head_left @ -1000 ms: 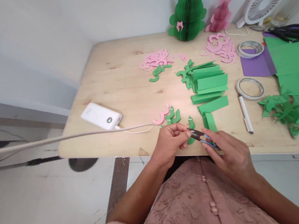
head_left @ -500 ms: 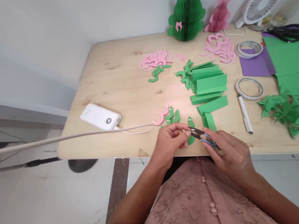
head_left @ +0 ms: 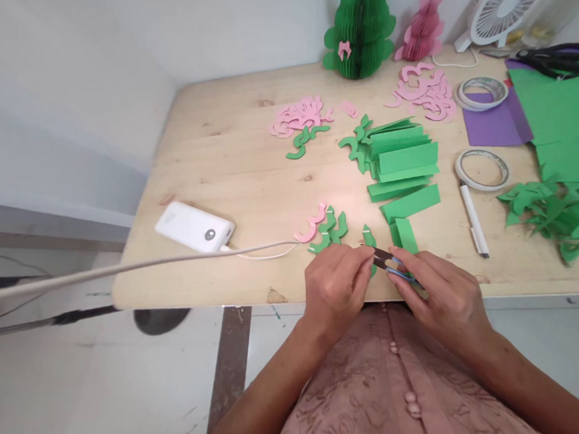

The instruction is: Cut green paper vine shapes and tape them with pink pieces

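My right hand (head_left: 443,292) grips small thread snips (head_left: 385,260) with dark blades and blue handles, at the front edge of the table. Close to the blade tips, my left hand (head_left: 334,286) is closed with its back turned up. Whatever its fingertips pinch is hidden. Just beyond the snips lies a green paper cutout (head_left: 368,235) with a small white strip on it, partly covered. Left of that, several curved green cutouts (head_left: 333,225) with white strips lie beside a wavy pink cutout (head_left: 312,224).
Folded green strips (head_left: 408,162) stand mid-table. A white power bank (head_left: 194,226) with a cable is at left. Tape rolls (head_left: 482,170), a white marker (head_left: 474,222), green scraps (head_left: 555,216) and black scissors (head_left: 552,59) lie right. Paper rabbits (head_left: 362,31) and a fan (head_left: 510,2) stand behind.
My left hand has turned over, so its back now faces up and its fingertips point at the blades. A white bit seen at the blades is now out of sight.
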`<state>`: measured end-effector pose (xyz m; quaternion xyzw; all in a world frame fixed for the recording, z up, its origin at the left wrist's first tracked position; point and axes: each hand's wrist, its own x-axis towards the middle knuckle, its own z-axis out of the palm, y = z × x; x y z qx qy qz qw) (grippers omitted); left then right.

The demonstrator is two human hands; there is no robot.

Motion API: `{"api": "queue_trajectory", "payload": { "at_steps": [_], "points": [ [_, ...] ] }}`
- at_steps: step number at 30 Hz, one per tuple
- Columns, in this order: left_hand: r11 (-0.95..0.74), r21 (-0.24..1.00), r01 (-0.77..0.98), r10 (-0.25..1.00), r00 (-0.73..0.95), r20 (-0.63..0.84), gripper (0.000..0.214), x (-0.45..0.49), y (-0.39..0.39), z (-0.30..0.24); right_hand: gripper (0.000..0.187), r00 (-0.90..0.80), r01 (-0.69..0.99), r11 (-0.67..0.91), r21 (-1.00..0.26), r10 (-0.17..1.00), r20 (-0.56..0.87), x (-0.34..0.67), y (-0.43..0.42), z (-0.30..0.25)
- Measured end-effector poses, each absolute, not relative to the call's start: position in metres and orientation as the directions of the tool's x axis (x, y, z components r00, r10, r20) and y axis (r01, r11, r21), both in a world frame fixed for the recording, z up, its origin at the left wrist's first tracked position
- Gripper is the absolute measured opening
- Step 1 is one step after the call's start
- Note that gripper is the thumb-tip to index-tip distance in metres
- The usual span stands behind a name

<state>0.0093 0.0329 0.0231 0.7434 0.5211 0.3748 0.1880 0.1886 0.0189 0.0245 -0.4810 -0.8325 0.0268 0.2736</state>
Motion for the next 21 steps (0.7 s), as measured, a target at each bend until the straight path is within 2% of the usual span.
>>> {"api": "queue_trajectory", "payload": {
  "at_steps": [6, 10, 17, 19, 21],
  "points": [
    [-0.517, 0.476, 0.712, 0.821, 0.253, 0.513, 0.017, 0.0105, 0.0349, 0.0178, 0.029, -0.393, 0.788, 0.538, -0.299, 0.814, 0.428, 0.189, 0.0193, 0.0249],
    [-0.54, 0.431, 0.723, 0.799, 0.28, 0.532, 0.015, 0.0109, 0.0358, 0.0186, 0.028, -0.394, 0.786, 0.538, -0.304, 0.815, 0.424, 0.1887, 0.0182, 0.0256],
    [-0.537, 0.453, 0.712, 0.815, 0.298, 0.496, 0.018, 0.0102, 0.0367, 0.0191, 0.028, -0.374, 0.772, 0.521, -0.364, 0.835, 0.403, 0.1879, 0.0157, 0.0269],
    [-0.514, 0.519, 0.683, 0.837, 0.266, 0.479, 0.018, 0.0105, 0.035, 0.0207, 0.029, -0.363, 0.77, 0.514, -0.378, 0.84, 0.403, 0.1878, 0.016, 0.0281],
    [-0.429, 0.651, 0.626, 0.891, 0.174, 0.42, 0.016, 0.0112, 0.0323, 0.0235, 0.029, -0.349, 0.775, 0.506, -0.379, 0.842, 0.412, 0.1875, 0.0167, 0.0296]
  ]
}}
